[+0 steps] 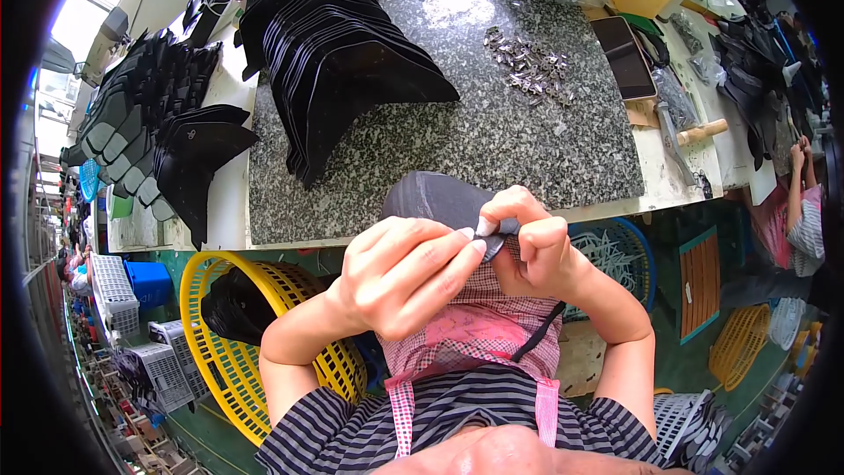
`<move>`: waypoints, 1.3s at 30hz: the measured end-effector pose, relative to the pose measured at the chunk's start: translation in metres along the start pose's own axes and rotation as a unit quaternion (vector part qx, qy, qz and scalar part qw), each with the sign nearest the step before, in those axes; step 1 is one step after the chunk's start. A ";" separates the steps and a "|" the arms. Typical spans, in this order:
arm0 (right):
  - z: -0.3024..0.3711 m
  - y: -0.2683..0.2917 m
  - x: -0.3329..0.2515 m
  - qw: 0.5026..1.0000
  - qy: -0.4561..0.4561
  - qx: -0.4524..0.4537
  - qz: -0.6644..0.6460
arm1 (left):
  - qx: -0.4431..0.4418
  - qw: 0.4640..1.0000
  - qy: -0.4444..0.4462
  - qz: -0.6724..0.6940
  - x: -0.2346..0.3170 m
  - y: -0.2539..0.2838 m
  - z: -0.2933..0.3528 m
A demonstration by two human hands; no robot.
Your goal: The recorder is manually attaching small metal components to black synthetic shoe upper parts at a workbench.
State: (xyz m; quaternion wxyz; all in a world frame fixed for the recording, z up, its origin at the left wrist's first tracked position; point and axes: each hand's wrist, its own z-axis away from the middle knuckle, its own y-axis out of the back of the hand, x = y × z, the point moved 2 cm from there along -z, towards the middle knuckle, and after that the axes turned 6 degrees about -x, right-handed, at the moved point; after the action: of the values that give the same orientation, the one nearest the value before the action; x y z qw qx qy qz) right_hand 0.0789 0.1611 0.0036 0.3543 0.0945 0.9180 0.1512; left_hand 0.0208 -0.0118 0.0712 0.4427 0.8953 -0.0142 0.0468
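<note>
Just off the front edge of the table, a dark grey-black flat piece [431, 195], leather-like with a rounded end, is in both my hands. My left hand [400, 274] pinches its near edge between thumb and fingertips. Close against it, my right hand [534, 242] grips the same edge with thumb and bent forefinger. Whatever small part may lie between the fingertips is too hidden to make out. Beyond the hands, a fanned stack of black cut pieces [369, 75] lies on the speckled stone slab [457, 145]. Small silver metal fittings [529, 68] are scattered on the slab's far right.
Further stacks of black pieces [204, 142] stand at the left. A dark tablet [624, 57] and a hammer [675, 142] lie right of the slab. Below the table are a yellow basket [207, 334] at left and a blue basket [646, 255] at right. Another person's hands [800, 154] show far right.
</note>
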 end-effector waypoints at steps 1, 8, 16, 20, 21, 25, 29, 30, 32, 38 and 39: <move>0.000 -0.002 -0.003 1.000 -0.001 0.000 -0.001 | -0.003 1.000 -0.003 -0.012 0.002 0.002 0.000; 0.007 0.000 -0.006 0.985 -0.107 0.045 -0.128 | 0.000 0.996 -0.013 -0.090 0.009 0.006 0.003; 0.000 0.011 -0.003 0.996 -0.052 0.035 -0.065 | -0.003 0.995 0.006 -0.097 0.011 0.004 0.004; 0.002 0.004 0.000 0.997 -0.015 0.071 -0.040 | 0.005 0.997 0.028 -0.067 0.012 0.004 0.008; -0.002 0.001 -0.001 0.997 -0.009 0.077 -0.024 | 0.004 0.996 0.035 -0.077 0.010 0.004 0.011; 0.000 -0.006 -0.002 0.996 -0.017 0.083 0.020 | -0.004 0.989 0.144 0.030 0.004 0.010 0.022; -0.003 -0.014 0.005 0.999 -0.019 0.047 0.004 | -0.114 0.960 0.256 0.023 -0.010 0.040 0.043; -0.004 -0.015 0.005 0.999 -0.010 0.044 -0.010 | -0.141 0.950 0.279 0.006 -0.022 0.053 0.052; -0.003 -0.009 0.012 0.993 -0.084 0.056 0.057 | -0.148 0.908 0.392 -0.014 -0.059 0.080 0.074; 0.005 0.029 0.048 0.966 -0.222 0.079 0.104 | -0.096 0.837 0.502 -0.195 -0.174 0.178 0.172; -0.002 0.035 0.055 0.958 -0.231 0.070 0.151 | -0.091 0.814 0.512 -0.258 -0.189 0.183 0.184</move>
State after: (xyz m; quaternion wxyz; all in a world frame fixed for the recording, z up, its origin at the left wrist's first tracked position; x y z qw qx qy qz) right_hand 0.0395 0.2090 -0.0175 0.5226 0.2891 0.7941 0.1127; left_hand -0.1664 -0.2719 0.0865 0.4615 0.6682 0.4419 0.3810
